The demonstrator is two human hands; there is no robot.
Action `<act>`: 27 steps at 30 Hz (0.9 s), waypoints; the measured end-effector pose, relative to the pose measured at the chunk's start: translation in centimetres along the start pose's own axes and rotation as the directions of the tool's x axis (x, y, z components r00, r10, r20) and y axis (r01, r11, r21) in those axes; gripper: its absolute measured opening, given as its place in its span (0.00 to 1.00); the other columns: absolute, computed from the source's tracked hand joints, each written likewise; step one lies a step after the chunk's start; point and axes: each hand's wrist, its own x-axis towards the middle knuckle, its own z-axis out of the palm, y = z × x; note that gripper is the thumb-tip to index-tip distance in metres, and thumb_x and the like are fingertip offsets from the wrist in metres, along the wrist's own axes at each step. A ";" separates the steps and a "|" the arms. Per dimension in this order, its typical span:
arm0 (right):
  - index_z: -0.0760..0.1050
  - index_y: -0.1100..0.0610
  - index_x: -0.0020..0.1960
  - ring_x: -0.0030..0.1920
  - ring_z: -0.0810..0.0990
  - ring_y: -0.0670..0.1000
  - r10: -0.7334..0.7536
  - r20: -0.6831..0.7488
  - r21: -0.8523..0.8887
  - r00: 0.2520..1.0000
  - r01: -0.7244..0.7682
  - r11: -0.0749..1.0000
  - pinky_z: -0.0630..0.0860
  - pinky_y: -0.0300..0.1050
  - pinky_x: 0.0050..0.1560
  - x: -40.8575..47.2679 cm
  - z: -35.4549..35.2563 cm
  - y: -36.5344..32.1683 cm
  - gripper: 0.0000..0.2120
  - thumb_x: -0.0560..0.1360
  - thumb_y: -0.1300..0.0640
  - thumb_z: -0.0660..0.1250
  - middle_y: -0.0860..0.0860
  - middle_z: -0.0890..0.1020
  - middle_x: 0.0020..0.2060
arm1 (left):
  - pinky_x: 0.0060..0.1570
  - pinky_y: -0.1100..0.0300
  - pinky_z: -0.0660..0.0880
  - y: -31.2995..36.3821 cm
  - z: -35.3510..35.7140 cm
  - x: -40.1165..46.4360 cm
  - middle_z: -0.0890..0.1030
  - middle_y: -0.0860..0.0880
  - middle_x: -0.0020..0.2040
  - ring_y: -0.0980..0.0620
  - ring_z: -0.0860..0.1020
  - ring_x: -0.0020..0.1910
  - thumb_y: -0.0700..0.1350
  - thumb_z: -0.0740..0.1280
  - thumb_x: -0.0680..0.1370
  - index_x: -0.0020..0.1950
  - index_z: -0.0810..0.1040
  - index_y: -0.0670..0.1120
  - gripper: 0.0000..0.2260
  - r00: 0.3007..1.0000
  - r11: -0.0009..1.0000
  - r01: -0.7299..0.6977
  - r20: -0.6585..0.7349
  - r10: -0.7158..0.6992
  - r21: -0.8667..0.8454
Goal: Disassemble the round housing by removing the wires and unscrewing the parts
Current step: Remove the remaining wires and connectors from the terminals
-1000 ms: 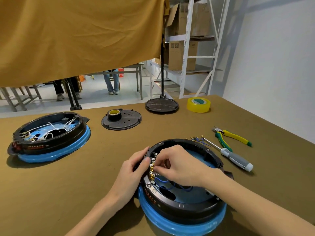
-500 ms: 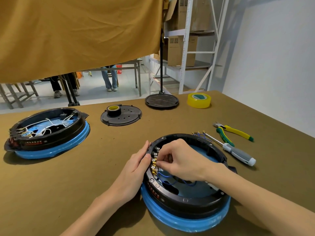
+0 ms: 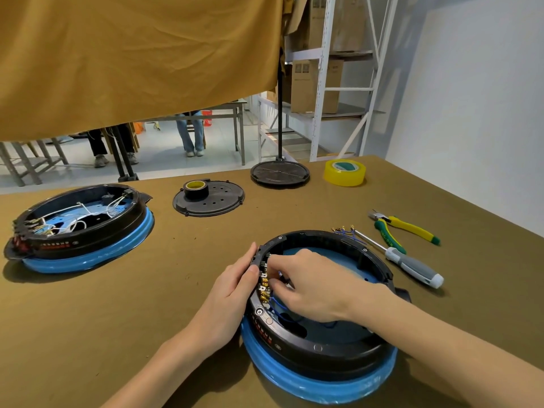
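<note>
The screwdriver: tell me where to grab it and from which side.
Grip the screwdriver by its thick grey-and-white handle, coming from above on the right. It lies flat beside the housing, shaft tip among loose wires, with pliers close behind.

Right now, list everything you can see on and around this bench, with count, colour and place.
round housing: 1, black on blue base, near centre, being worked on
blue wires: a few, inside it by the terminals
second housing: 1, black on blue, far left, white wires inside
perforated cover: 1, black, far centre
tape roll: 1, black and yellow, on the cover
round stand base: 1, black, far edge
yellow tape: 1, far right
loose wires: small bunch, blue, beside the housing
screwdriver: 1, grey and white, right
pliers: 1, yellow and green, right
table: 1, olive cloth
left hand: steadies the housing rim
right hand: fingers curled at the terminals
</note>
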 end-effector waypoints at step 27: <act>0.77 0.52 0.46 0.28 0.71 0.44 0.007 0.055 0.258 0.998 -0.021 0.966 0.64 0.36 0.32 0.2 0.1 0.9 0.07 0.82 0.55 0.63 0.38 0.76 0.28 | 0.79 0.54 0.58 0.4 -0.2 0.0 0.67 0.65 0.77 0.68 0.62 0.76 0.70 0.54 0.76 0.81 0.61 0.59 0.34 0.999 0.999 -0.047 0.003 0.047 0.025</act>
